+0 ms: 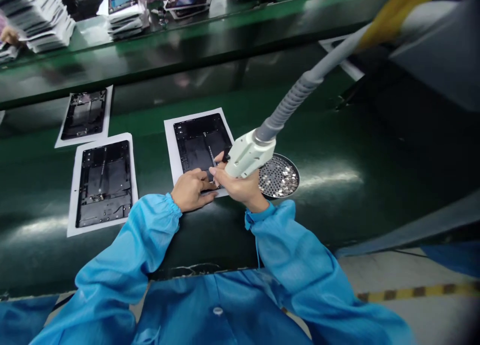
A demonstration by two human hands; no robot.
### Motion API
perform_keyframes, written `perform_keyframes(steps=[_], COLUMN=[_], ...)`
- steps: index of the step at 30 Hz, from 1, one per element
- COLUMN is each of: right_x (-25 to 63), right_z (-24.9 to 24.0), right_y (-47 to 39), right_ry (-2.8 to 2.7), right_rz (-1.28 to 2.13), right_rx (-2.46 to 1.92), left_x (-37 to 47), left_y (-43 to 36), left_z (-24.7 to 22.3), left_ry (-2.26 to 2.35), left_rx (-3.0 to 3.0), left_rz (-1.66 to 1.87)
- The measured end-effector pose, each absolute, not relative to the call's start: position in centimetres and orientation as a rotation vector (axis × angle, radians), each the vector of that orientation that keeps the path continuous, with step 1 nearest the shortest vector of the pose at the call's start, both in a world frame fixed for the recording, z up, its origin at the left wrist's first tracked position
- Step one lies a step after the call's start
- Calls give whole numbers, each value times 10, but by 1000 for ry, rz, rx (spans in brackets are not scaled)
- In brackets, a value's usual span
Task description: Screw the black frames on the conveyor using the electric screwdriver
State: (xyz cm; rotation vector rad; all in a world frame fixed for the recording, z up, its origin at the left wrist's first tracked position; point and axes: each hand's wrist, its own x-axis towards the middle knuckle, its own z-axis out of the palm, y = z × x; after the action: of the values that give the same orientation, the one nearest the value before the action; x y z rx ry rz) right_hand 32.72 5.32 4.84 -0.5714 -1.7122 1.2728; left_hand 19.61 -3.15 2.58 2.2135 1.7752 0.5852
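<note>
My left hand (193,190) rests on the lower edge of a black tablet housing (198,140), fingers bent and pressed together over a tiny part I cannot make out. Close beside it, my right hand (242,187) has thumb and fingers closed near the same edge. A white nozzle-like tool (249,155) on a ribbed grey hose (292,102) covers part of that hand. Whether the hand grips it, I cannot tell. Under the housing lies a white sheet (170,145). Right of my right hand stands a round perforated dish (277,175) holding many small silvery pieces.
Two more black housings lie on white sheets to the left, one nearer (105,185) and one farther (84,112). Across the green bench (307,205), a raised shelf carries stacks of white sheets (41,22) and devices. A co-worker's hand (9,35) shows at far left.
</note>
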Motion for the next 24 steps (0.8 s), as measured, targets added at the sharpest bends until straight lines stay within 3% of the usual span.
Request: perform_keyframes(steps=[6,18,24], right_x=[331,324,348], right_z=[36,50,61], right_y=[46,57,104], right_ry=[-1822,-1581,-1488], right_rz=[1197,1609,1159], right_rx=[-617,-526,-640], left_x=[197,195,194], left_y=[-31,-31,-32], left_z=[24,23,21], left_ry=[1768,1783,1792], left_rx=[2245,2231,2276], left_rz=[632,678,709])
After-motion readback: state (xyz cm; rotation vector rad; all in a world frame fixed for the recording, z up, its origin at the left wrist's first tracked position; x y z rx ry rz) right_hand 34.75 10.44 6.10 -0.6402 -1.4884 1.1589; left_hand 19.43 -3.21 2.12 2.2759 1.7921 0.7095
